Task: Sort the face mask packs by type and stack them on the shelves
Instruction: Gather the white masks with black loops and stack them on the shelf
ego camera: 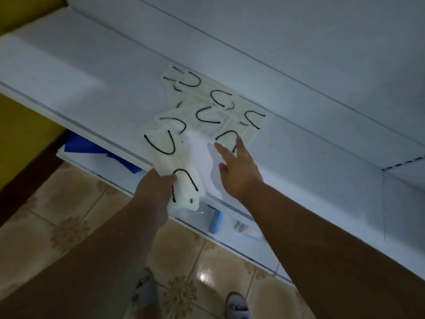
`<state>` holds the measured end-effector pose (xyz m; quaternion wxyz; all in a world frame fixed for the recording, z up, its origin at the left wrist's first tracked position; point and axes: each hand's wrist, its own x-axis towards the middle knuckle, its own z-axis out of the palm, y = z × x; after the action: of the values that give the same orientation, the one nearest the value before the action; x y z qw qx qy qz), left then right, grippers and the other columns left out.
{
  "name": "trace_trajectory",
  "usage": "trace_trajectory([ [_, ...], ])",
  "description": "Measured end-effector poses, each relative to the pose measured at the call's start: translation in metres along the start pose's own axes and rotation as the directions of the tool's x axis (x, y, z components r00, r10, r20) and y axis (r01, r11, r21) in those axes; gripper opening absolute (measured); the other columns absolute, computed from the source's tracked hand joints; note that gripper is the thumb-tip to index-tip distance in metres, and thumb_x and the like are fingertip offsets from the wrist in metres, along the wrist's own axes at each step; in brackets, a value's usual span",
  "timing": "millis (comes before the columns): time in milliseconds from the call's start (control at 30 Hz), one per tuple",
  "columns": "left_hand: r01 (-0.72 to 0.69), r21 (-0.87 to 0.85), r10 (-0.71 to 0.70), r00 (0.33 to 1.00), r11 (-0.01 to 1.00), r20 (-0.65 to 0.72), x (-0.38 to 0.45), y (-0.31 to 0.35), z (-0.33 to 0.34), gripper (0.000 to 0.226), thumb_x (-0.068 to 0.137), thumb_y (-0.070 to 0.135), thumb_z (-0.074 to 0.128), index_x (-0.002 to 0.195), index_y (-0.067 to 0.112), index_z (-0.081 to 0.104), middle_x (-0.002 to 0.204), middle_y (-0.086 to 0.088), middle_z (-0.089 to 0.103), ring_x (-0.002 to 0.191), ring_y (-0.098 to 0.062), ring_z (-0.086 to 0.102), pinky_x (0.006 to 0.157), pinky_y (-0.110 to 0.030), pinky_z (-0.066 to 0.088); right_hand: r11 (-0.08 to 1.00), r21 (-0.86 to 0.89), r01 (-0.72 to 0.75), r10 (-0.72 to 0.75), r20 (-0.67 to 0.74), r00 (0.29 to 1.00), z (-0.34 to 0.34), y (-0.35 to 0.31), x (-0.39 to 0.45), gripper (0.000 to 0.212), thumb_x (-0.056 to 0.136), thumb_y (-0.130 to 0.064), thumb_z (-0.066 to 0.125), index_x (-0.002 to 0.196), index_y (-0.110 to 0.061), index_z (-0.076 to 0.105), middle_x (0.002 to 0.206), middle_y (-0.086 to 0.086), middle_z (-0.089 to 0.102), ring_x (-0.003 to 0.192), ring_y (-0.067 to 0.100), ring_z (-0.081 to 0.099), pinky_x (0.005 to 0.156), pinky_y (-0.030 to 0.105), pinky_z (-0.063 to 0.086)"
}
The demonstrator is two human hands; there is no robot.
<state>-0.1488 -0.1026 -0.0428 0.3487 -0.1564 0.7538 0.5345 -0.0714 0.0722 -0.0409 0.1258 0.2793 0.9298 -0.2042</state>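
Observation:
Several clear packs of pale masks with black ear loops (pixel 208 107) lie spread on a white shelf (pixel 92 72). My left hand (pixel 154 192) pinches the near end of one such pack (pixel 181 180), which hangs over the shelf's front edge. My right hand (pixel 236 169) is stretched out flat beside it, with straight fingers touching a pack with a black loop (pixel 230 139) on the shelf.
A lower shelf (pixel 230 231) holds a light blue box (pixel 215 221), a small printed pack (pixel 249 231) and blue packs (pixel 92 148) at the left. Below lies a patterned tile floor (pixel 69 222) with my feet in slippers (pixel 236 306). A yellow wall (pixel 23 130) stands at the left.

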Motion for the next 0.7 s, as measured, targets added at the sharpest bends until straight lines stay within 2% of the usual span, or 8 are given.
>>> trace_trajectory([
  [67,-0.031,0.038,0.032,0.999,0.999,-0.013,0.016,0.013,-0.012,0.040,0.097,0.019,0.063,0.135,0.013,0.055,0.133,-0.010,0.059,0.120,-0.035,0.056,0.103,-0.041,0.046,0.993,-0.058,-0.106,0.111,0.078,0.991,0.001,-0.006,0.037,0.061,0.104,-0.048,0.037,0.156,-0.047,0.006,0.165,0.012,-0.016,0.154,0.028,-0.007,0.120,0.044,0.019],
  [133,-0.043,0.066,0.042,0.999,0.997,0.008,0.030,0.020,-0.017,0.028,0.095,0.019,0.064,0.123,0.018,0.057,0.124,-0.009,0.061,0.111,-0.033,0.058,0.102,-0.044,0.047,0.975,-0.141,-0.172,0.186,0.098,0.978,0.010,-0.007,0.055,0.063,0.103,-0.053,0.034,0.157,-0.043,0.005,0.165,0.015,-0.013,0.153,0.031,-0.009,0.122,0.045,0.012],
  [267,-0.040,0.051,0.036,0.996,0.998,0.080,0.040,0.031,-0.014,0.015,0.096,0.012,0.059,0.109,0.018,0.057,0.110,-0.013,0.063,0.103,-0.035,0.062,0.096,-0.049,0.051,0.970,-0.106,-0.218,0.211,-0.073,0.975,0.021,-0.022,0.040,0.053,0.106,-0.036,0.033,0.156,-0.018,0.027,0.164,0.010,0.021,0.150,0.027,0.020,0.123,0.039,0.017],
  [400,0.061,-0.112,-0.052,0.995,0.992,0.086,0.038,0.040,-0.010,0.034,0.099,0.017,0.058,0.132,0.010,0.056,0.122,-0.014,0.060,0.106,-0.030,0.058,0.090,-0.041,0.046,0.946,0.323,-0.044,0.158,-0.336,0.928,0.026,-0.046,-0.013,0.037,0.105,-0.026,0.041,0.135,-0.012,0.059,0.139,0.003,0.058,0.129,0.014,0.048,0.109,0.020,0.029],
  [467,0.118,-0.149,-0.091,0.980,0.982,0.178,0.030,0.050,-0.011,0.051,0.096,0.030,0.066,0.141,0.011,0.050,0.137,-0.013,0.056,0.121,-0.030,0.057,0.103,-0.041,0.045,0.930,0.346,0.126,0.026,-0.403,0.915,0.026,-0.062,-0.037,0.035,0.103,-0.026,0.043,0.127,-0.012,0.065,0.131,0.002,0.064,0.126,0.009,0.048,0.109,0.018,0.028],
  [533,0.189,-0.218,-0.127,0.955,0.957,0.268,0.026,0.055,-0.013,0.059,0.087,0.049,0.071,0.131,0.011,0.060,0.129,-0.014,0.066,0.115,-0.032,0.065,0.102,-0.046,0.050,0.902,0.278,0.332,-0.211,-0.387,0.898,0.031,-0.072,-0.046,0.031,0.102,-0.022,0.045,0.117,-0.010,0.068,0.122,0.006,0.068,0.122,0.010,0.051,0.110,0.014,0.027],
  [600,0.178,-0.273,-0.104,0.958,0.945,0.266,0.025,0.056,-0.016,0.040,0.092,0.034,0.070,0.122,0.008,0.066,0.112,-0.017,0.073,0.099,-0.033,0.070,0.091,-0.047,0.055,0.839,0.310,0.447,-0.341,-0.339,0.877,0.032,-0.076,-0.042,0.032,0.102,-0.022,0.042,0.115,-0.007,0.067,0.116,0.009,0.069,0.115,0.010,0.053,0.107,0.005,0.026],
  [700,0.075,-0.221,-0.060,0.995,0.972,0.075,0.033,0.052,-0.022,0.034,0.095,0.007,0.063,0.129,0.003,0.060,0.119,-0.022,0.066,0.105,-0.040,0.064,0.096,-0.056,0.052,0.870,0.344,0.353,-0.249,-0.312,0.917,0.025,-0.070,-0.008,0.041,0.101,-0.030,0.035,0.124,-0.012,0.063,0.135,0.011,0.059,0.127,0.015,0.048,0.111,0.015,0.029],
])
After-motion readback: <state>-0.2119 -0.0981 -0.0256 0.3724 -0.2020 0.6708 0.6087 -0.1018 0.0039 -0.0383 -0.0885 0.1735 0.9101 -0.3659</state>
